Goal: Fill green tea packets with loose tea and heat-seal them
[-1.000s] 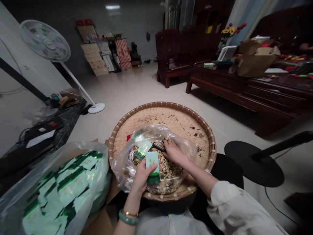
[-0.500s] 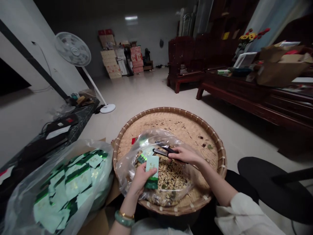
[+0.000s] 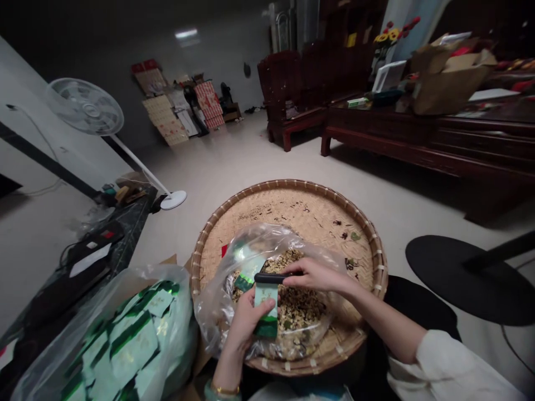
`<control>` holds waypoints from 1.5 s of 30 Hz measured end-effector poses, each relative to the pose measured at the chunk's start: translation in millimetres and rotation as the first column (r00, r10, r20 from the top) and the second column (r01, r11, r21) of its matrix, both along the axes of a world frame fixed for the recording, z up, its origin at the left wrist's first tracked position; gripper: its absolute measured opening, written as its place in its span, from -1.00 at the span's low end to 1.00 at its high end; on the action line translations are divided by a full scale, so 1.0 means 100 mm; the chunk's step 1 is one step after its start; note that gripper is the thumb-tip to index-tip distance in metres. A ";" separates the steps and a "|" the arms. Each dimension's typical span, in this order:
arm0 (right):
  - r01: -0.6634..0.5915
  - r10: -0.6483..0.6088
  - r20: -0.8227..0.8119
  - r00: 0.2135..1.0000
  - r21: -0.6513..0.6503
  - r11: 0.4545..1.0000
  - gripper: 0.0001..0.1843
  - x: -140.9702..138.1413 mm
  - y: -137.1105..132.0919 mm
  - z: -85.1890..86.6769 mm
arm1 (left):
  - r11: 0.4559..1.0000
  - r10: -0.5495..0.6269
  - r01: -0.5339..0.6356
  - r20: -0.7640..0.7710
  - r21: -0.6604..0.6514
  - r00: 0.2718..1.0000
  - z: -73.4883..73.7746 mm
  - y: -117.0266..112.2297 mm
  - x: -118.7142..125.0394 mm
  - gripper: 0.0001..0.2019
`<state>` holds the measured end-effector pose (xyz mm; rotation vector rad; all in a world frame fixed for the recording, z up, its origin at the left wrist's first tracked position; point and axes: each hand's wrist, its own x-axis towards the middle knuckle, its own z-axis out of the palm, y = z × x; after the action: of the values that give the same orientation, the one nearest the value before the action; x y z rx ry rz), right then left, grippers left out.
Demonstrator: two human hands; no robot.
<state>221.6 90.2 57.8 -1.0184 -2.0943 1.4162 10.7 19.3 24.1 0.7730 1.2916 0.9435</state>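
Note:
My left hand (image 3: 244,322) is closed round a small green and white packet (image 3: 266,309), held upright over a clear plastic bag (image 3: 234,262) of dried loose bits (image 3: 298,303). My right hand (image 3: 315,274) grips a black tool (image 3: 271,277), tongs or a scoop, held level right at the packet's top edge. The bag lies in a round woven bamboo tray (image 3: 292,203). Another green packet (image 3: 243,282) lies inside the bag just left of the held one.
A large clear bag of several green and white packets (image 3: 125,340) sits at my lower left on cardboard. A dark side table with cables (image 3: 96,250) stands left, a white fan (image 3: 86,107) behind it. A black round stand base (image 3: 463,278) lies right, dark wooden furniture (image 3: 418,139) beyond.
My right hand lifted the black tool out of the loose bits and brought it left to the top of the packet. The left hand kept hold of the packet.

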 end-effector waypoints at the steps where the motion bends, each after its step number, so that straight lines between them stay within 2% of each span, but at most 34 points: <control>1: 0.009 -0.009 -0.014 1.000 -0.009 1.000 -0.68 -0.01 -0.02 -0.01 | 1.000 -0.012 0.012 -0.006 -0.011 1.000 0.02 0.01 0.01 -0.53; 7: 0.092 -0.095 -0.047 0.994 -0.070 0.993 -0.67 0.06 -0.10 -0.12 | 0.998 -0.069 0.069 -0.039 -0.015 0.997 0.10 0.07 0.18 -0.50; 12: 0.102 -0.105 -0.047 0.993 -0.062 0.993 -0.63 0.17 -0.09 -0.20 | 0.999 -0.037 0.037 -0.040 -0.010 0.999 0.03 0.04 0.28 -0.47; 17: 0.097 -0.099 -0.034 0.995 -0.048 0.994 -0.63 0.17 -0.08 -0.16 | 0.997 0.022 -0.011 -0.152 0.072 0.988 -0.04 0.02 0.24 -0.48; 21: 0.085 -0.089 -0.021 0.996 -0.150 0.985 -0.59 0.16 -0.05 -0.15 | 0.988 0.028 0.003 -0.205 0.151 0.978 -0.02 0.02 0.18 -0.50; 25: 0.105 -0.106 0.007 0.994 -0.237 0.966 -0.48 0.17 -0.02 -0.18 | 0.988 0.039 -0.013 -0.166 0.153 0.985 0.00 -0.02 0.16 -0.52; 29: 0.075 -0.080 -0.023 0.997 -0.160 0.984 -0.37 0.13 -0.04 -0.17 | 0.992 0.047 -0.034 -0.108 0.119 0.993 -0.02 -0.07 0.17 -0.54; 35: -0.024 0.023 -0.042 0.999 -0.022 0.999 -0.53 0.09 -0.08 -0.07 | 0.978 0.091 -0.052 -0.186 0.202 0.978 -0.02 -0.08 0.14 -0.55; 41: -0.048 0.048 -0.005 0.999 0.016 0.999 -0.60 0.06 -0.07 -0.12 | 0.981 0.047 -0.001 -0.234 0.195 0.971 -0.02 -0.09 0.12 -0.50; 45: -0.035 0.035 -0.018 0.999 -0.009 0.999 -0.60 0.05 -0.05 -0.14 | 0.983 0.049 -0.012 -0.201 0.184 0.978 -0.02 -0.07 0.12 -0.50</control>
<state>226.5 85.3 43.6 -0.9733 -2.1040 1.4474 22.5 12.1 22.5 1.0164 1.4115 1.0379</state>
